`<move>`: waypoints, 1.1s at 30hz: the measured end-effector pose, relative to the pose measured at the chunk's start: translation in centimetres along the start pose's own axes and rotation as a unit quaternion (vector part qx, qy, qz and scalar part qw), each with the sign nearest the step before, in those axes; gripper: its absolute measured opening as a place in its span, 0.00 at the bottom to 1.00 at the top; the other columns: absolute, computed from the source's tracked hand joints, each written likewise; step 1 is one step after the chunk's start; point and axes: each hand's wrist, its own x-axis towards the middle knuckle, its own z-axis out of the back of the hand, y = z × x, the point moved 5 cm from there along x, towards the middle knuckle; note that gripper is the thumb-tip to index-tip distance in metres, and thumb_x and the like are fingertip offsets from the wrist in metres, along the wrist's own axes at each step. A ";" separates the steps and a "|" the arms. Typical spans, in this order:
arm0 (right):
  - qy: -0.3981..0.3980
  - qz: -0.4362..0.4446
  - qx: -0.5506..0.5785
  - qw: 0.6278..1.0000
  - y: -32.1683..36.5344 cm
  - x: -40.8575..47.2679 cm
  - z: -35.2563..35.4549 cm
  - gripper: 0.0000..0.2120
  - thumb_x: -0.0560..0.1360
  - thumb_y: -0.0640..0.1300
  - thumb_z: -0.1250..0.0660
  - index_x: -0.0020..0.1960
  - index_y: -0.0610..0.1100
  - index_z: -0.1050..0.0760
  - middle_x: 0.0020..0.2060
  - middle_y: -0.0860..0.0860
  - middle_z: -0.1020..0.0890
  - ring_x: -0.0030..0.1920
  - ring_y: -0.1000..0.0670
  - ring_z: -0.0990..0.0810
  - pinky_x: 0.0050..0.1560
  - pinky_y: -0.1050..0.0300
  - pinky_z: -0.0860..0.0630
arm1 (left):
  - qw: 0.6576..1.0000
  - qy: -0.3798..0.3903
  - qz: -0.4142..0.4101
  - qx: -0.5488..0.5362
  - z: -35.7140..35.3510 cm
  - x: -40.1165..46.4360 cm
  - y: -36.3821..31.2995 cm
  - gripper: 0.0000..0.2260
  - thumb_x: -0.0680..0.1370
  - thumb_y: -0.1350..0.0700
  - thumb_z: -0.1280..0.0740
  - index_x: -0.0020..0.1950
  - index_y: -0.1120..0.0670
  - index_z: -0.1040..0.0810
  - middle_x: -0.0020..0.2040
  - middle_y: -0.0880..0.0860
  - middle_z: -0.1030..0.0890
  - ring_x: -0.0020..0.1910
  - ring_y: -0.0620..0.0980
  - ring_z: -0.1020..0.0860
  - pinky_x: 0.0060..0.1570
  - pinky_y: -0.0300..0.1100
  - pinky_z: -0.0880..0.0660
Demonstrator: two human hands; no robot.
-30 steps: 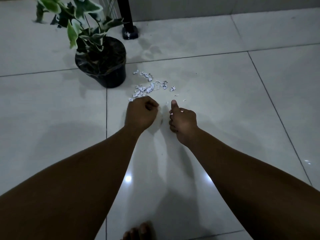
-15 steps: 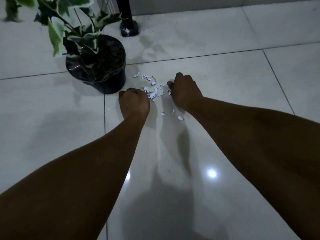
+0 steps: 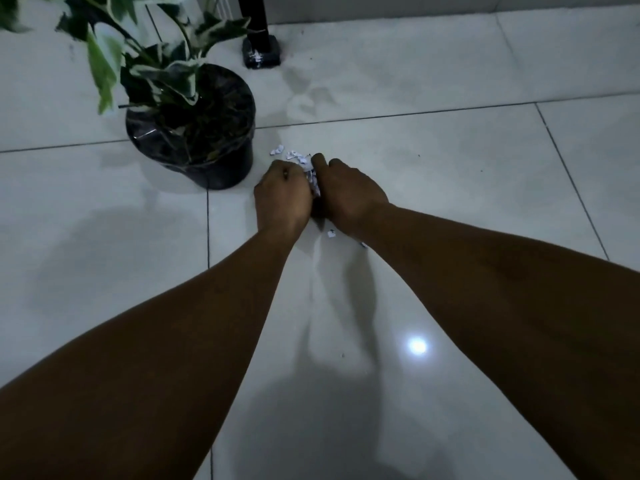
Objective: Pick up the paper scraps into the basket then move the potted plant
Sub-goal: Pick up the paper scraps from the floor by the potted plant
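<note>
the person's left hand (image 3: 282, 195) and right hand (image 3: 349, 192) press together on the floor (image 3: 450, 202) just right of the potted plant (image 3: 194, 133), both with fingers clenched, cupping a bunch of paper scraps (image 3: 311, 176) between them. a few scraps (image 3: 289, 154) lie loose just beyond the hands, and 1 stray piece (image 3: 331, 233) sits below them, away from the pot. no basket is in view. judging by this, gathering is partway; dumping the scraps and moving the plant remain.
</note>
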 end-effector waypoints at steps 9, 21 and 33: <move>0.000 0.052 -0.030 0.998 0.7 -2.0 -0.8 0.26 0.69 0.36 0.33 0.66 0.42 0.31 0.50 0.40 0.25 0.39 0.37 0.24 0.34 0.52 0.37 | 0.996 -0.051 -0.064 0.016 0.2 -0.6 -0.2 0.11 0.73 0.66 0.43 0.50 0.53 0.30 0.51 0.55 0.23 0.50 0.53 0.23 0.48 0.42 0.30; -0.099 -0.043 0.190 0.976 -2.8 -5.0 0.1 0.15 0.80 0.47 0.39 0.36 0.43 0.34 0.30 0.47 0.27 0.34 0.42 0.26 0.35 0.55 0.38 | 0.913 0.058 -0.197 0.351 -1.5 2.1 -1.5 0.30 0.77 0.60 0.36 0.78 0.56 0.42 0.77 0.61 0.42 0.75 0.63 0.39 0.72 0.52 0.36; -0.108 -0.086 0.193 0.971 -4.2 -7.3 0.6 0.18 0.82 0.50 0.43 0.42 0.38 0.28 0.36 0.42 0.16 0.39 0.39 0.19 0.42 0.46 0.22 | 0.886 0.053 -0.268 0.375 -1.4 -0.3 -1.9 0.10 0.80 0.60 0.35 0.56 0.60 0.16 0.57 0.60 0.19 0.58 0.59 0.22 0.58 0.47 0.26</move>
